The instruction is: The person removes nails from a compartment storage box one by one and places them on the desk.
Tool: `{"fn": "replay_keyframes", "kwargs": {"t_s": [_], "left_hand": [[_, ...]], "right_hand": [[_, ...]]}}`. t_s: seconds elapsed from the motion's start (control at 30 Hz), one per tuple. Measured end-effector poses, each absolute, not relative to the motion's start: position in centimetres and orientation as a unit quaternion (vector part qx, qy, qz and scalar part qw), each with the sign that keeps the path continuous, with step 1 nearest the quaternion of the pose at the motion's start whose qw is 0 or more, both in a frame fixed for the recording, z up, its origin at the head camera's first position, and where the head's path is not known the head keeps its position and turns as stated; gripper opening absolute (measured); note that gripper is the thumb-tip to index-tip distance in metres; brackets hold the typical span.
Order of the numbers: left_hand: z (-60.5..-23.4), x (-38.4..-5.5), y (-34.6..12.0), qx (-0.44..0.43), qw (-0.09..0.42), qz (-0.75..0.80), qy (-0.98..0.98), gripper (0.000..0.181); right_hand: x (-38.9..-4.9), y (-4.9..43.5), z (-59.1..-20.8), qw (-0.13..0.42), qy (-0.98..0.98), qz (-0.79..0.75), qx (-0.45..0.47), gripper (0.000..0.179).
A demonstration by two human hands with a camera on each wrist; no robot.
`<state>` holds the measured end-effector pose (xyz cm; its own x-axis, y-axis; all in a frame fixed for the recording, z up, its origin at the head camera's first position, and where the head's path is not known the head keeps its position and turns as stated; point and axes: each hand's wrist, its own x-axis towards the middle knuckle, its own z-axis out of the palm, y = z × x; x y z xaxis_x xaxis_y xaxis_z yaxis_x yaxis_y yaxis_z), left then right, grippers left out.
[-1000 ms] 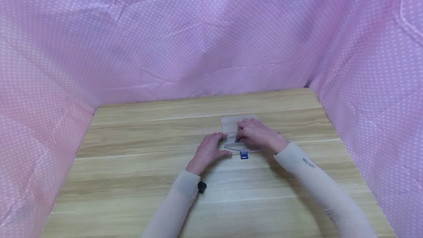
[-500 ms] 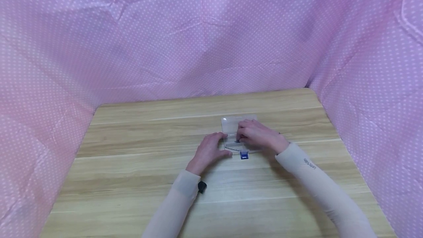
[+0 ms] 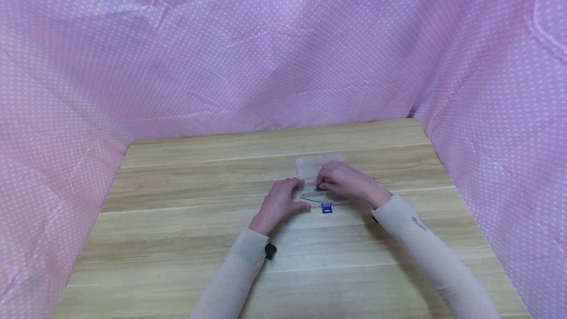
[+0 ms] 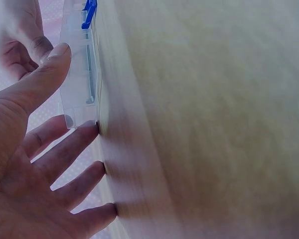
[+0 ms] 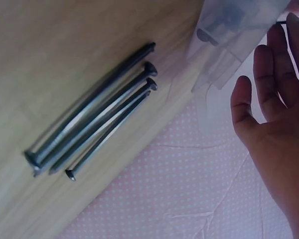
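A clear plastic box [image 3: 305,167] stands on the table with its lid folded back and a blue latch [image 3: 327,207] at its front. My left hand [image 3: 276,202] holds the box's left end, thumb at the front wall and index finger behind. One nail [image 3: 311,200] lies in the front compartment. Over the box, my right hand [image 3: 347,181] pinches another nail [image 5: 284,22] with thumb and fingertips. Most of that nail is hidden by the fingers. Several dark steel nails [image 5: 92,102] lie on the table beside the box in the right wrist view; the right arm hides them in the head view.
The wooden table [image 3: 186,220] reaches back to a pink dotted cloth [image 3: 199,53], which hangs behind it and on both sides. A small black device [image 3: 270,251] sits at my left wrist.
The right wrist has turned slightly and its forearm has shifted a little to the right, with the fingertips still over the box. The left hand and the box have stayed put.
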<state>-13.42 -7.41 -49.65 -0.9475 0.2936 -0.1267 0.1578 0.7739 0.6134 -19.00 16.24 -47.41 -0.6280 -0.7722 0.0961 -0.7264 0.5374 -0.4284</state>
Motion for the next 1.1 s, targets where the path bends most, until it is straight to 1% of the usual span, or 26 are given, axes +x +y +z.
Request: {"fn": "replay_keyframes", "kwargs": {"t_s": [0.2, 0.77, 1.1], "left_hand": [[-49.7, -13.4, -7.4, 0.125, 0.105, 0.313, 0.936, 0.07], [-49.5, -13.3, -7.5, 0.125, 0.103, 0.318, 0.934, 0.068], [-49.4, -13.3, -7.5, 0.126, 0.104, 0.32, 0.933, 0.069]], "right_hand": [[-18.8, 16.3, -47.3, 0.062, 0.884, -0.224, -0.406, 0.007], [-18.1, 16.9, -47.2, 0.051, 0.897, -0.227, -0.376, 0.011], [-17.7, 17.6, -46.9, 0.002, 0.891, -0.231, -0.39, 0.01]]}}
